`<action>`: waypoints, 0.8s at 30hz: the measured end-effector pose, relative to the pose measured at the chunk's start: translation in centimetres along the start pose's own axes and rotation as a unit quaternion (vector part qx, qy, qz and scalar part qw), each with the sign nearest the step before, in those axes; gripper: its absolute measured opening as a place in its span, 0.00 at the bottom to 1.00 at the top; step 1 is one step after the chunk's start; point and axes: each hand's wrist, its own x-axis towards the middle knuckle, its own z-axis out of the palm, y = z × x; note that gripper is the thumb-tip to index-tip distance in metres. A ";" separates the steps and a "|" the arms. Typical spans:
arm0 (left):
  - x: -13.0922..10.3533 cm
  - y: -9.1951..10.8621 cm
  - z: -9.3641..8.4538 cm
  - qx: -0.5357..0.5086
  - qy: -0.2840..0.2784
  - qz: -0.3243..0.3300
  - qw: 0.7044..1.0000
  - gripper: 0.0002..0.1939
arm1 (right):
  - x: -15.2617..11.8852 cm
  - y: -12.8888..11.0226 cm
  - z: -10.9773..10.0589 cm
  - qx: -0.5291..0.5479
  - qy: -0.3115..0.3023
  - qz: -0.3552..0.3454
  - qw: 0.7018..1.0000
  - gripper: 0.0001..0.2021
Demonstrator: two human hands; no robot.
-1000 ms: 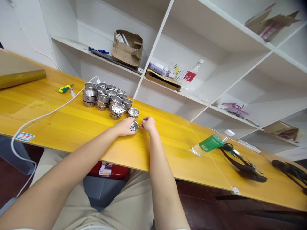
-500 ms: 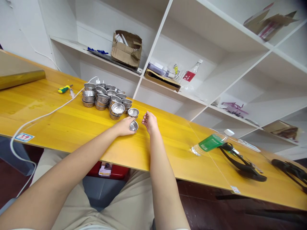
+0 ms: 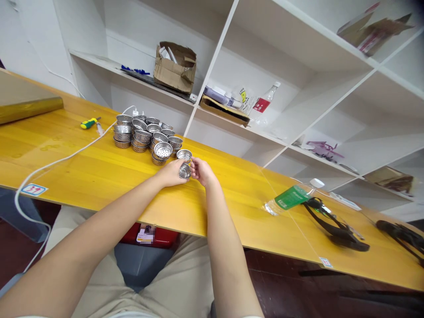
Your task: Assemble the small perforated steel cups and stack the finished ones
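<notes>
Between my hands is a small perforated metal cup (image 3: 184, 171), tilted, with my left hand (image 3: 171, 173) gripping its left side. My right hand (image 3: 201, 171) is at the cup's right edge with its fingers curled together; whatever they may pinch is too small to make out. Just beyond my hands another metal cup (image 3: 184, 155) faces upward. Several more perforated cups stand stacked in a group to the left, one of them (image 3: 163, 150) at the group's near right corner.
On the yellow table (image 3: 232, 207) a white cable (image 3: 71, 154) curves at the left, near a green and yellow screwdriver (image 3: 88, 123). A green-labelled bottle (image 3: 291, 197) lies at the right, beside a black strap (image 3: 334, 229). White shelves (image 3: 212, 57) rise behind.
My right hand has moved left to the cup's edge. The cup in my left hand has turned and risen slightly.
</notes>
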 end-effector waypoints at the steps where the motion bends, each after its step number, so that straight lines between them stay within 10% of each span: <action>1: 0.0 0.0 0.0 -0.003 0.002 0.004 1.000 0.37 | 0.0 0.1 0.1 -0.002 0.001 0.002 1.000 0.20; 18: -0.1 0.3 -0.1 0.021 0.015 0.046 0.999 0.26 | -0.1 0.2 1.0 -0.001 0.008 0.042 0.999 0.17; 24: 0.1 0.4 0.0 0.039 0.036 0.040 0.998 0.38 | 0.2 0.0 0.7 0.021 -0.002 0.104 0.994 0.17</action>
